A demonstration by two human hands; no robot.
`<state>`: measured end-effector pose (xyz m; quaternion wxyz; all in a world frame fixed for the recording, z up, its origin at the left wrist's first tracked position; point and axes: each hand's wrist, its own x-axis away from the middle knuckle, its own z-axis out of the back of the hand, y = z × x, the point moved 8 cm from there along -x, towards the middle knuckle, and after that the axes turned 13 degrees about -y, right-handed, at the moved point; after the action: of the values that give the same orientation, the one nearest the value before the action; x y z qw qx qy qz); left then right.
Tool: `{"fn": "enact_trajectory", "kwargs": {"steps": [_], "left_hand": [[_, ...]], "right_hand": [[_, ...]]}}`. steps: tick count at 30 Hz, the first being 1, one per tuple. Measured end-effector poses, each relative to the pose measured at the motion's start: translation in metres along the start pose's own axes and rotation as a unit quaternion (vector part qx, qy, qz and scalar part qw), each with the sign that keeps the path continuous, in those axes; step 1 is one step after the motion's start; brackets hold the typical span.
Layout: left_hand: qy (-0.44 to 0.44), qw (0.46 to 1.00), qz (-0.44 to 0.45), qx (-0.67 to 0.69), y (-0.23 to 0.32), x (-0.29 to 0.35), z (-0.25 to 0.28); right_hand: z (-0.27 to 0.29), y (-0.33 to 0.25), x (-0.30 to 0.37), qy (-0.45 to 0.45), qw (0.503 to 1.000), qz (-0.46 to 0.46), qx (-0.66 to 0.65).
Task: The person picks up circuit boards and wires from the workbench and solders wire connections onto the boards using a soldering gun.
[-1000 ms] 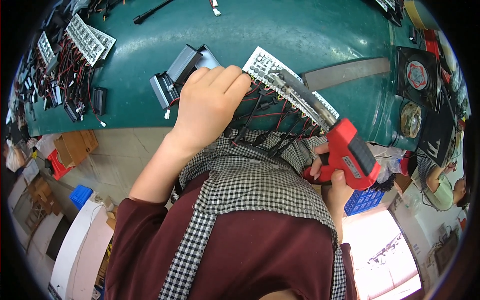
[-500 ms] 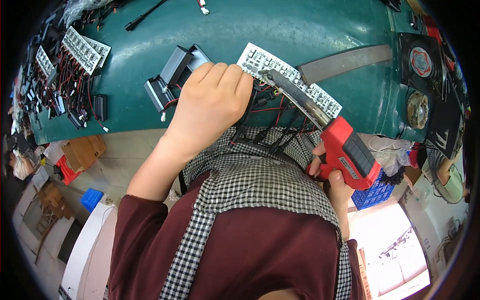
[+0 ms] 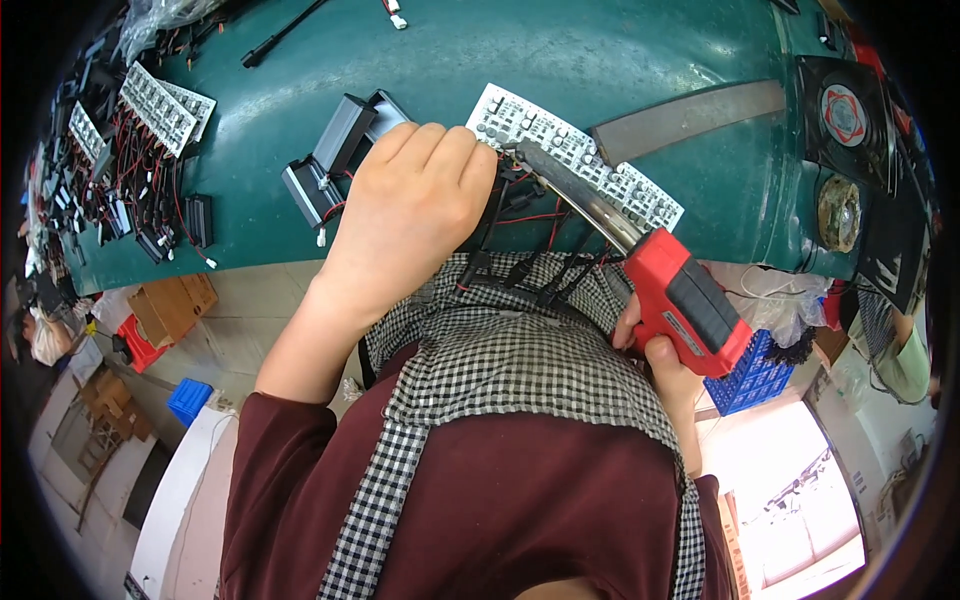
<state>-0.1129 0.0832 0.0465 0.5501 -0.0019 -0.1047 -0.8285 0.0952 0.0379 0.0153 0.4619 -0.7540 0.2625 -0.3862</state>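
My left hand (image 3: 415, 205) is closed, knuckles up, at the left end of a white circuit board panel (image 3: 565, 148) on the green table. Its fingertips, and whatever they pinch, are hidden beneath the hand. My right hand (image 3: 672, 376) grips a red and black soldering gun (image 3: 688, 305) by its handle. The gun's long metal barrel slants up and left over the board, with its tip close beside my left fingers. Black cables (image 3: 487, 262) with thin coloured wires hang from the board's near edge toward my checked apron.
A flat grey metal bar (image 3: 690, 120) touches the board's far side. Black housings (image 3: 343, 135) lie left of my left hand. Stacked circuit boards (image 3: 160, 108) rest on a cable heap at far left. A small fan (image 3: 845, 115) and a round glass dish (image 3: 838, 213) sit at right.
The soldering gun has shifted slightly left, its tip moving along the board toward its left end. My left hand has also moved a little left and stays closed.
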Motion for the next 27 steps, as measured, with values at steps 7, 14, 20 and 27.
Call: {"fn": "enact_trajectory", "kwargs": {"steps": [7,14,20,27], "left_hand": [[0.007,1.0,-0.002,-0.006,0.0,-0.002,0.0],[-0.02,1.0,0.0,-0.023,0.002,-0.004,0.0],[0.022,0.998,-0.021,-0.055,0.004,-0.003,-0.001],[0.037,0.999,-0.015,-0.03,0.001,-0.002,0.001]], "right_hand": [[0.002,0.005,-0.003,-0.006,0.999,-0.023,0.024],[-0.001,-0.006,-0.001,-0.01,1.0,0.025,-0.001],[0.0,-0.006,0.002,-0.013,1.0,0.028,-0.001],[0.0,-0.008,0.001,-0.01,1.0,0.028,0.002]]}}
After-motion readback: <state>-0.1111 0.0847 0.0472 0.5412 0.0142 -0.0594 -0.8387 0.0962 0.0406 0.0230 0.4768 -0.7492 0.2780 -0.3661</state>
